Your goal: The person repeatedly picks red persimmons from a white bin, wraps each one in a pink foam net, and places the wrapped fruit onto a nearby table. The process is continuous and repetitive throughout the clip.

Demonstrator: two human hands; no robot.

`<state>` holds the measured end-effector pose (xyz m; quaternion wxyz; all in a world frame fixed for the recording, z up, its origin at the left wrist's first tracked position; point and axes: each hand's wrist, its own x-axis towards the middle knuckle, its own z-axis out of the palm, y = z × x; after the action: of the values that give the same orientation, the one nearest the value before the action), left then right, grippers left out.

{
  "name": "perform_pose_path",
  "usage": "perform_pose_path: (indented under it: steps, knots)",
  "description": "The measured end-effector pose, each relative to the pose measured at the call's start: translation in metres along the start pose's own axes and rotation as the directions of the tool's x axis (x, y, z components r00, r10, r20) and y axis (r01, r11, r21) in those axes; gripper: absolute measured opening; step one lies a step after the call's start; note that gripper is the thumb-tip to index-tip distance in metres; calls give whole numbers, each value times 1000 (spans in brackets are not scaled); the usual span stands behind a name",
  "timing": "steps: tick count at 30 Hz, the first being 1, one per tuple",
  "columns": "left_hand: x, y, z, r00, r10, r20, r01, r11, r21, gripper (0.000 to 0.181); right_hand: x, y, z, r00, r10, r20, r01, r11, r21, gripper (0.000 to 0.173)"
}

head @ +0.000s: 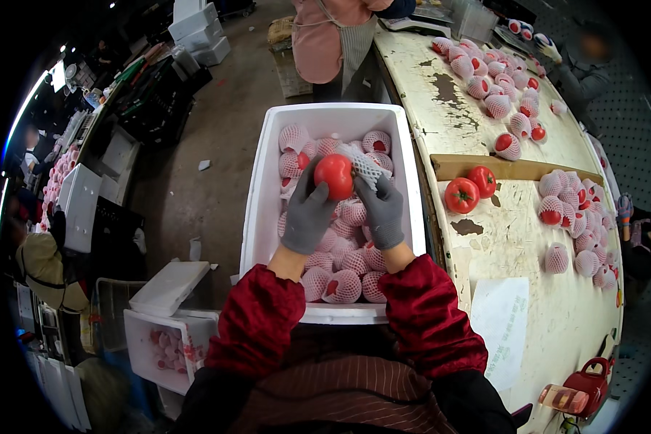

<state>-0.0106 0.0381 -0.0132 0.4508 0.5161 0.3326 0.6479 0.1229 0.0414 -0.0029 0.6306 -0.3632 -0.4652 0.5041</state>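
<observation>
A bare red tomato (333, 176) is held in my gloved left hand (310, 217), its stem side turned toward the right. My right hand (381, 209), also in a grey glove, grips a white foam net sleeve (363, 165) beside the tomato. Both hands are above a white foam box (252, 217). Inside the box lie several tomatoes in pink foam nets (343, 286), with red skin showing through some openings. The hands hide part of the box's contents.
On the worktable (493, 260) at right, two bare tomatoes (462, 195) sit near a cardboard strip (510, 165). Netted tomatoes (580, 217) are heaped beyond them. Another foam box (157, 347) stands at lower left. A person in a pink top (317, 46) stands ahead; others are nearby.
</observation>
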Motion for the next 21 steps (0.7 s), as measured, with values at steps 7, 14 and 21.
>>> perform_pose_path:
  steps: [7,14,21]
  knots:
    - [-4,10,0,988,-148,-42,145,987,-66,54,-1,8,-6,982,-155,108,177,953,-246,24]
    - [-3,-4,-8,948,-284,-146,258,950,-173,51,2,13,-6,968,-223,112,249,893,-374,22]
    - [-2,-29,-23,951,-197,-240,201,980,-5,44,-2,6,8,871,-324,370,478,732,-485,56]
